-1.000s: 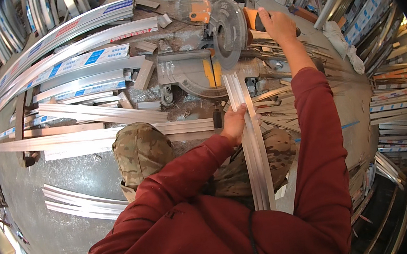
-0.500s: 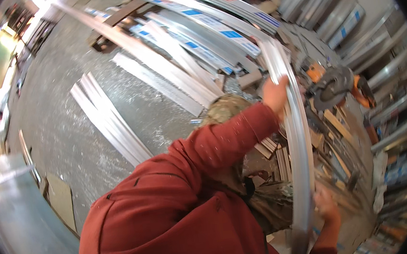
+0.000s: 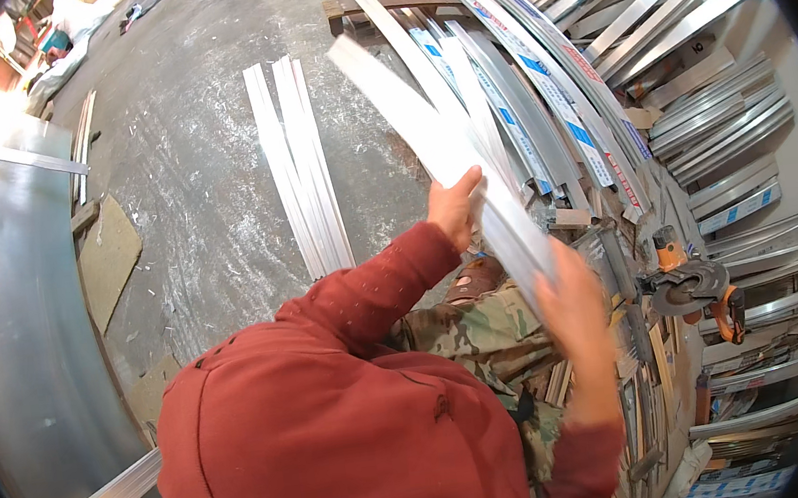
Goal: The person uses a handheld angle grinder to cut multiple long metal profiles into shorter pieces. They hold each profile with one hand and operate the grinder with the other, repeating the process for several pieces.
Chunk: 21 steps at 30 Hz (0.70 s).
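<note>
A long silvery metal channel point(image 3: 513, 236) is in both my hands, slanting from my lap away to the upper left. Around its left edge my left hand point(image 3: 456, 208) is closed, thumb lying on top. Nearer to me, my right hand point(image 3: 569, 293) grips the lower part from the right side; its fingertips are slightly blurred. The channel's near end is hidden behind this hand. Below it are my camouflage-trousered legs point(image 3: 473, 334). Beyond it, a pair of similar channels point(image 3: 301, 162) lies on the concrete floor.
Long metal profiles point(image 3: 535, 56) with blue-printed film lie at the upper right. An orange and black power saw point(image 3: 689, 287) stands right of my hands. Stacked profiles point(image 3: 718, 114) line the right wall. A large sheet-metal panel point(image 3: 23, 321) is at left.
The channel has swung from upright at the right to a leftward slant. My left hand has moved lower along with it, and my right hand has come up. The view has turned right.
</note>
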Motion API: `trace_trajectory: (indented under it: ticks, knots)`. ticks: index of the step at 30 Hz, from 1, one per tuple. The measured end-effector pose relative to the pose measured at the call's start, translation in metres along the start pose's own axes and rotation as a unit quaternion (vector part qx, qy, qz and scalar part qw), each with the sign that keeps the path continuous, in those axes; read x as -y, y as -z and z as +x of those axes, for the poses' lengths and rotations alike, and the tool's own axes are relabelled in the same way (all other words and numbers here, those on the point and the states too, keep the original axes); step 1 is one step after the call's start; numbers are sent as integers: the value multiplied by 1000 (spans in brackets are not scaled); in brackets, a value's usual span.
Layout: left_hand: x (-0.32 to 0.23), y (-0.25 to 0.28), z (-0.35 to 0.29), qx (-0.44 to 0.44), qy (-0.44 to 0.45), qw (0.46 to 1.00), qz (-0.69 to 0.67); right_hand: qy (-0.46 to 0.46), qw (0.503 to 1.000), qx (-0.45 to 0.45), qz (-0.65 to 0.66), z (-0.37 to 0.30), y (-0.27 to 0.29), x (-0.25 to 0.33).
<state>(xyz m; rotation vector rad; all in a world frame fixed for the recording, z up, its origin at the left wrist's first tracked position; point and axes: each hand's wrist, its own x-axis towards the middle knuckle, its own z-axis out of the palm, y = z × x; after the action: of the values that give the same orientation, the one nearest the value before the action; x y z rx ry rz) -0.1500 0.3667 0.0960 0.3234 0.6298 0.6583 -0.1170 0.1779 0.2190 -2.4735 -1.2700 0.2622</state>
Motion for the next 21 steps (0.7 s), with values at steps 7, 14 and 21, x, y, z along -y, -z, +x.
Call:
trace_trajectory:
  ticks: [7,14,21]
  knots:
    - [-93,151,76,-57,-23,954,292,79,986,143,-25,45,-76,57]
    - [-192,347,161,-254,-13,746,615,-20,981,-112,160,-21,-14,-3]
    - [-128,281,157,-339,-118,613,704,-234,898,-335,164,-139,9,-75]
